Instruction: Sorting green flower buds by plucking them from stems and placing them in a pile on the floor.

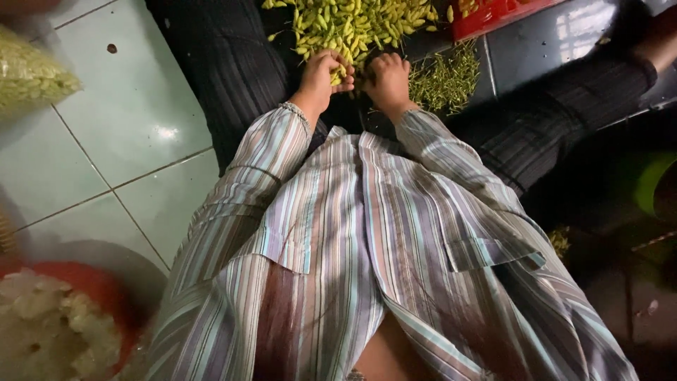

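Observation:
A pile of small yellow-green chilli peppers (352,25) lies on the floor between my legs. My left hand (321,74) is closed around several peppers at the near edge of the pile. My right hand (386,77) sits right beside it, fingers curled, touching the same cluster; what it grips is hidden. A heap of thin green stems (446,81) lies just right of my right hand. My striped shirt sleeves cover both forearms.
A red crate (490,15) stands behind the pile at the upper right. A red bowl (95,289) with pale pieces sits at the lower left on pale floor tiles (134,127). A clear bag of peppers (28,74) lies at the far left.

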